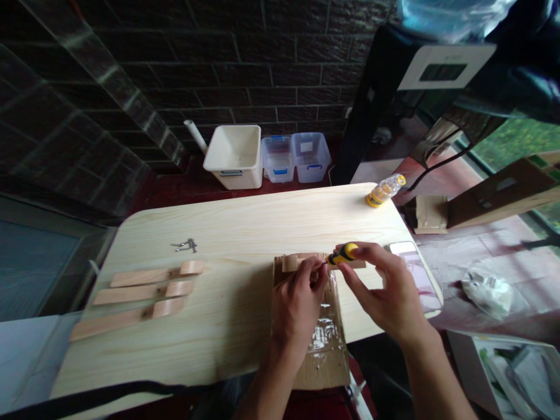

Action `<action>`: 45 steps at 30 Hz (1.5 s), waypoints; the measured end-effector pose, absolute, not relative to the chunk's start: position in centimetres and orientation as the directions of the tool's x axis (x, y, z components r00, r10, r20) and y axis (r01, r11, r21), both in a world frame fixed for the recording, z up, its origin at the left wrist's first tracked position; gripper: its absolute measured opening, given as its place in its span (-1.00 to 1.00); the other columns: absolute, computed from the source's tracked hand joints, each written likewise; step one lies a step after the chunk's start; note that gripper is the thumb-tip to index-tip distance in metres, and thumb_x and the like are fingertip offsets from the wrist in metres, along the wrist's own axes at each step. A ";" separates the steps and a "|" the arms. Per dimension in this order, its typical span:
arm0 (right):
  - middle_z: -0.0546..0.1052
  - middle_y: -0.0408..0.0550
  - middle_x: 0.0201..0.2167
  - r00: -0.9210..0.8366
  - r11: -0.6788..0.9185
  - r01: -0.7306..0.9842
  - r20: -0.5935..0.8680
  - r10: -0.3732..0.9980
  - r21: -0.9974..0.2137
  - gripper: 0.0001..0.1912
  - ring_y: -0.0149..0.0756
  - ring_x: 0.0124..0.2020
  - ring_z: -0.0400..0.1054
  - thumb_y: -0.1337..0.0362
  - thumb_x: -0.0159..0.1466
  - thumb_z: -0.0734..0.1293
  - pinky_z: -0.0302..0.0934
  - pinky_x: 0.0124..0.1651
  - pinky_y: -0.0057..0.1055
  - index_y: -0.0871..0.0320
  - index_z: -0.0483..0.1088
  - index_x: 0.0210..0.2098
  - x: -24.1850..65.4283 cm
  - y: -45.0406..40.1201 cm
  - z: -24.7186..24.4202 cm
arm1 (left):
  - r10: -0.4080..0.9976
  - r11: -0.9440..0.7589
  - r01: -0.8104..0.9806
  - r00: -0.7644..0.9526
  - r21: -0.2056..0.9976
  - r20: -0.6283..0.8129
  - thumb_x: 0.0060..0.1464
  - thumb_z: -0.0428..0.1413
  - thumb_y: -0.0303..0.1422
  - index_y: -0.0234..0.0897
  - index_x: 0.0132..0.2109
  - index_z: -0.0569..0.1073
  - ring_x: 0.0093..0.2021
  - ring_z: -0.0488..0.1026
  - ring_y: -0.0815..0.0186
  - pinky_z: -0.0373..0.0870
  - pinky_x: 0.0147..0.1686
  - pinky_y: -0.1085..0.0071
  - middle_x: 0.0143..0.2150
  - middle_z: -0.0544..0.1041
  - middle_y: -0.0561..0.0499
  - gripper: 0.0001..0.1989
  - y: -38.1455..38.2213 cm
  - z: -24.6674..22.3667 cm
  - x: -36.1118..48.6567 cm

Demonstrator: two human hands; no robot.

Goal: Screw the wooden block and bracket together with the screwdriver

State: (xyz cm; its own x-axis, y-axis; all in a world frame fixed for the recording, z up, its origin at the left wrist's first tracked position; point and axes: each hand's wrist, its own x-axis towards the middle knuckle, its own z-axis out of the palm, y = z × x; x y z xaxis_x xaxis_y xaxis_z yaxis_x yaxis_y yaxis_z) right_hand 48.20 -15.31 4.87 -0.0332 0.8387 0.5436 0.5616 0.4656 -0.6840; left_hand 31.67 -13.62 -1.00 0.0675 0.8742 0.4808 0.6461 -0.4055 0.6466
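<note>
My right hand (385, 286) is closed around the yellow and black handle of a small screwdriver (343, 255), tilted with its tip toward my left hand. My left hand (301, 297) is pinched by the screwdriver's tip; what its fingers hold is too small and hidden to make out. Beneath them, a light wooden strip (289, 263) lies across the far end of a taped cardboard box (324, 373); my fingers cover part of the strip. Three similar wooden pieces (168, 307) lie side by side at the table's left. Several screws (188, 245) lie behind them.
The pale wooden table (245, 227) carries a clear yellow-capped container (385, 191) at its far right corner and a phone (415, 274) at the right edge. A cream bin (234, 157) and two clear plastic boxes (279, 157) stand on the floor beyond, by a dark brick wall.
</note>
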 end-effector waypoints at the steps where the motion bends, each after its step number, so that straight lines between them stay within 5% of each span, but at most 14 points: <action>1: 0.67 -0.04 -0.01 -0.033 0.476 0.555 0.553 0.832 -0.683 -0.59 -0.26 -0.03 0.66 0.46 0.38 0.45 0.60 0.00 -0.35 0.01 0.42 0.16 48.2 -15.3 4.9 | 0.878 -0.401 0.645 0.067 0.650 0.475 0.31 0.31 -0.36 -0.14 -0.07 0.60 -0.44 0.70 0.33 0.57 -0.41 0.50 -0.27 0.76 0.11 -0.92 -13.6 -1.0 31.7; 6: 0.65 0.03 0.10 -0.053 0.462 0.532 0.517 0.854 -0.709 -0.59 -0.19 0.12 0.62 0.47 0.39 0.43 0.58 0.12 -0.26 0.01 0.41 0.16 48.2 -15.4 5.0 | 0.892 -0.390 0.618 0.072 0.682 0.445 0.34 0.28 -0.33 -0.14 -0.04 0.60 -0.43 0.70 0.34 0.58 -0.38 0.48 -0.24 0.77 0.09 -0.91 -13.6 -1.1 31.7; 13: 0.70 -0.05 -0.01 -0.029 0.456 0.589 0.546 0.837 -0.667 -0.61 -0.23 -0.03 0.67 0.45 0.39 0.44 0.61 -0.01 -0.33 -0.01 0.43 0.15 48.3 -15.3 4.8 | 0.881 -0.397 0.641 0.066 0.657 0.468 0.34 0.28 -0.34 -0.14 -0.06 0.61 -0.43 0.69 0.32 0.58 -0.39 0.46 -0.25 0.77 0.08 -0.93 -13.6 -1.2 31.7; 20: 0.63 0.05 0.13 -0.059 0.455 0.489 0.492 0.869 -0.745 -0.58 -0.17 0.13 0.61 0.48 0.40 0.40 0.58 0.12 -0.21 0.00 0.40 0.17 48.1 -15.4 4.9 | 0.887 -0.395 0.627 0.072 0.671 0.455 0.34 0.27 -0.35 -0.13 -0.05 0.60 -0.42 0.69 0.34 0.59 -0.36 0.47 -0.25 0.77 0.09 -0.93 -13.6 -1.0 31.6; 45: 0.63 -0.02 -0.01 -0.036 0.478 0.498 0.534 0.845 -0.723 -0.55 -0.20 0.01 0.61 0.48 0.38 0.42 0.58 0.04 -0.23 -0.03 0.38 0.18 48.3 -15.2 4.3 | 0.880 -0.394 0.646 0.061 0.653 0.470 0.34 0.27 -0.35 -0.13 -0.06 0.60 -0.41 0.70 0.32 0.61 -0.33 0.45 -0.25 0.77 0.08 -0.94 -13.5 -1.1 31.7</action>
